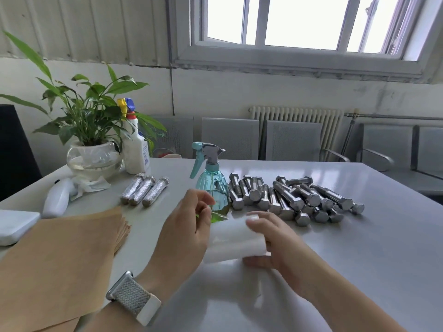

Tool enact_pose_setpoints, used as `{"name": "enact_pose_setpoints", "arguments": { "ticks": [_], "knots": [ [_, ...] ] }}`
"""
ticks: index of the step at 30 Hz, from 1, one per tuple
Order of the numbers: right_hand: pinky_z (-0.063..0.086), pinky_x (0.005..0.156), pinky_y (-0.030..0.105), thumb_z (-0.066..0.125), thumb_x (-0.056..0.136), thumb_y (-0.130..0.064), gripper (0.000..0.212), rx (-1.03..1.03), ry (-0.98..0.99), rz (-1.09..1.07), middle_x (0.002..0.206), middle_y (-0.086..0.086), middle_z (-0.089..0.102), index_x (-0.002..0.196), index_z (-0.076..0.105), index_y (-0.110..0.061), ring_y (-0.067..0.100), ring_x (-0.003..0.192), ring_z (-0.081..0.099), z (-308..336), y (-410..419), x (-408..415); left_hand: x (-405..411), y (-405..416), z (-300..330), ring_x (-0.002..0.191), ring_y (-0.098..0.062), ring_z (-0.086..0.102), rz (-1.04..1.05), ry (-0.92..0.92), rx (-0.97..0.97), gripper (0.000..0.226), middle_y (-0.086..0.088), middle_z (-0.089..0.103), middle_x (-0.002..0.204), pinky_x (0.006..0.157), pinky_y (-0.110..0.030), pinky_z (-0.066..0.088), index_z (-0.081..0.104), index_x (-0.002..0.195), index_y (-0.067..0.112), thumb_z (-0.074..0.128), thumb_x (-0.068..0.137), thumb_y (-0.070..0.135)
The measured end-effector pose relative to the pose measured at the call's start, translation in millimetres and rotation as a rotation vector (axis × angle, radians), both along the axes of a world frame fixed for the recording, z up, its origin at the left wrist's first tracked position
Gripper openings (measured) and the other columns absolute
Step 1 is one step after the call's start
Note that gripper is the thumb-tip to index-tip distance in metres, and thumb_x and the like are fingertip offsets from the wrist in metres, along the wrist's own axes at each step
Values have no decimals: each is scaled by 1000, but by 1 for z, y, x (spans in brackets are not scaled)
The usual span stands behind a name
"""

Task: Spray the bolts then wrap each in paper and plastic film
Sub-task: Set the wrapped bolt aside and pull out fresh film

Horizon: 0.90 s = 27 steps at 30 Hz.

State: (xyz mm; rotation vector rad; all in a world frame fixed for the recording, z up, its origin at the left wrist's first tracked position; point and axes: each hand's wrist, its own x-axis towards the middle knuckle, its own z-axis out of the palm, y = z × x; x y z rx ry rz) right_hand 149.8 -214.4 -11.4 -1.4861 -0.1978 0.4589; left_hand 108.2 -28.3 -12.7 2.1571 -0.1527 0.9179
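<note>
Fingers (259, 218) of the right hand (285, 245) curl over the top of a white roll of plastic film (236, 238), thumb under its right end; the roll is gripped just above the table (359, 271), lying roughly level. Left hand (185, 232) stands at the roll's left end, palm toward it, fingers loosely bent; whether they pinch the film edge or only touch it cannot be told. A watch with a woven grey band (133, 295) sits on the left wrist.

Head view, remaining items:
- Teal spray bottle (212, 185) upright, just behind the hands, a little green liquid at its base.
- Bare bolts (294, 198) in a loose heap right of the bottle, hex heads mostly facing the camera.
- Three wrapped bolts (145, 191) side by side, left of the bottle, shiny wrapping.
- Stack of brown paper sheets (60, 255) at near left, flat on the table.
- White spray bottle (135, 144) with a yellow and blue head, standing beside a potted plant (93, 130) in a glass bowl at far left.
- White handheld object (57, 197) lying next to crumpled tissue, near the plant.
- Grey chairs (261, 137) and a radiator (297, 116) along the wall under the window (304, 25).
</note>
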Motion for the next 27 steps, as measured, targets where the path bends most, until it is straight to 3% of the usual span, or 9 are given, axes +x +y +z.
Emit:
{"name": "enact_pose_setpoints", "arguments": {
  "ticks": [3, 5, 8, 12, 17, 21, 27],
  "knots": [
    [43, 71, 22, 71, 60, -39, 44, -342, -172, 207, 89, -7, 69, 104, 67, -36, 5, 77, 60, 10, -7, 0, -3, -4, -2, 80, -3, 54, -31, -18, 99, 25, 16, 52, 82, 67, -8, 39, 45, 91, 31, 48, 96, 7],
    [42, 74, 23, 72, 58, -41, 46, -415, -173, 352, 88, -8, 69, 103, 68, -35, 6, 78, 60, 16, -10, 1, -5, -7, -2, 79, -6, 52, -62, -21, 197, 23, 17, 47, 84, 67, -13, 41, 42, 93, 29, 45, 97, 7],
    [45, 70, 22, 77, 68, -44, 39, -414, -245, 376, 88, -4, 68, 100, 69, -23, 8, 79, 60, 17, -15, 3, -6, -4, -2, 78, -8, 53, -134, -18, 232, 28, 15, 47, 85, 67, -12, 42, 43, 94, 28, 44, 96, 0],
    [42, 57, 23, 71, 90, -20, 9, -306, -261, 366, 70, -2, 60, 87, 66, -13, 10, 63, 53, 12, -15, 6, -6, -1, -2, 79, -7, 55, -192, -54, 252, 26, 12, 47, 90, 71, -12, 43, 47, 93, 23, 43, 96, -2],
    [40, 54, 21, 65, 93, -18, 18, -280, -194, 422, 65, -2, 54, 76, 63, -18, 11, 59, 48, 9, -12, 7, -2, 0, -6, 79, -10, 56, -212, -64, 233, 18, 6, 48, 89, 72, -14, 44, 51, 95, 16, 42, 98, 1],
    [43, 59, 25, 61, 96, -11, 15, -199, -273, 422, 70, 0, 57, 81, 58, -12, 11, 63, 53, 13, -12, 6, -1, -1, -5, 79, -8, 56, -214, -74, 241, 14, 6, 49, 90, 73, -10, 42, 52, 99, 16, 41, 99, 8],
    [41, 50, 23, 61, 97, -14, 16, -219, -329, 372, 67, 1, 60, 82, 56, -11, 14, 54, 51, 17, -13, 2, 0, -1, -6, 77, -8, 57, -190, -76, 266, 17, 7, 47, 93, 71, -20, 47, 55, 104, 14, 43, 100, 4]
  ]
}}
